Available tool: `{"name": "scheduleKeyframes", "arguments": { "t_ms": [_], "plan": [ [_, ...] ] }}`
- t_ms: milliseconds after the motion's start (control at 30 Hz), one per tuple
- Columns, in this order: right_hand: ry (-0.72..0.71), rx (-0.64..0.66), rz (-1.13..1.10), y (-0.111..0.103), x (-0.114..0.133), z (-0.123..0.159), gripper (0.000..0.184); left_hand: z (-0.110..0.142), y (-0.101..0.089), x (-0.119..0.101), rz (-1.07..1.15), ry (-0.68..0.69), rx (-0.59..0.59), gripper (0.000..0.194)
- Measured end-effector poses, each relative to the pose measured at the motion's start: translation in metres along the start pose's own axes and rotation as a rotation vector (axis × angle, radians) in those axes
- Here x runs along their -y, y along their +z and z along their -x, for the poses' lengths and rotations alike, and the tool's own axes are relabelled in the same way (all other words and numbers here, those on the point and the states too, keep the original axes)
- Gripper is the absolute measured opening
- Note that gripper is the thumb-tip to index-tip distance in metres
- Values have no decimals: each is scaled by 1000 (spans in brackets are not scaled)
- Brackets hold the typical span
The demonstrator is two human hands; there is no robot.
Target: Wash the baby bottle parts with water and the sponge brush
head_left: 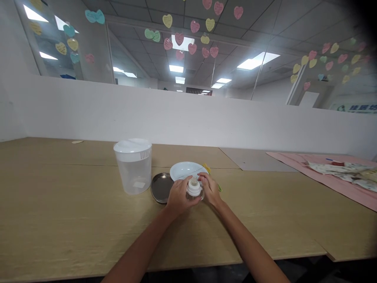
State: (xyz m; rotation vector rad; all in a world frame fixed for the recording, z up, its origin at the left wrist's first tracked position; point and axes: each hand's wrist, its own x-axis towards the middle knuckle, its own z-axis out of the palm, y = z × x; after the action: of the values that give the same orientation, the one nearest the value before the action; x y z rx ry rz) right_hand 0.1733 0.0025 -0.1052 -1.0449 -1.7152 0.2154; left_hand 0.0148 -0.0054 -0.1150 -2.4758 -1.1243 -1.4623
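Between my hands is a small clear container with a stepped white top; its exact kind I cannot make out. My left hand is wrapped round its left side, thumb near the top. On the other side my right hand is closed in, its bent fingers at the rim of the white top. Just behind them lies a white plate, its near side partly covered by my hands. A dark round metal tray rests beside my left hand. Something yellow and green shows past my right hand.
A tall translucent plastic bucket with a white rim stands left of the metal tray. Pink cloth with patterned fabric on it covers the table's right end. A white wall under glass panels closes off the back of the wooden table.
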Motion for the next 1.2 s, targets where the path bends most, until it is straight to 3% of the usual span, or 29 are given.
{"name": "scheduleKeyframes", "arguments": {
  "t_ms": [100, 233, 367, 433, 500, 567, 667, 733, 900, 967, 1067, 1200],
  "plan": [
    [-55, 67, -42, 7, 11, 4, 27, -3, -3, -1, 56, -89, 29, 71],
    [69, 87, -181, 7, 18, 1, 31, -6, -6, -1, 123, -185, 72, 76],
    [142, 347, -434, -7, 20, -7, 27, -7, -8, 0, 178, -219, 115, 80],
    [197, 448, -559, -12, 16, -11, 35, -8, -8, 2, 193, -221, 125, 80],
    [250, 400, -639, -13, 8, -14, 48, -8, -8, 3, 189, -215, 128, 81],
    [290, 191, -616, -13, -2, -17, 53, -8, -7, 3, 170, -199, 127, 83],
    [322, -92, -518, -13, -7, -18, 47, -8, -7, 4, 135, -171, 115, 86],
    [285, -57, -539, -13, -2, -16, 46, -7, -6, 3, 111, -160, 106, 88],
    [185, 302, -539, -10, 19, -9, 62, -7, -6, 3, 89, -146, 103, 85],
    [200, 365, -447, -10, 20, -10, 56, -6, -6, 3, 92, -146, 105, 85],
    [240, 326, -453, -13, 16, -13, 43, -6, -6, 3, 100, -154, 108, 87],
    [324, 174, -670, -19, 11, -17, 49, -5, -6, 3, 97, -160, 104, 87]
  ]
}}
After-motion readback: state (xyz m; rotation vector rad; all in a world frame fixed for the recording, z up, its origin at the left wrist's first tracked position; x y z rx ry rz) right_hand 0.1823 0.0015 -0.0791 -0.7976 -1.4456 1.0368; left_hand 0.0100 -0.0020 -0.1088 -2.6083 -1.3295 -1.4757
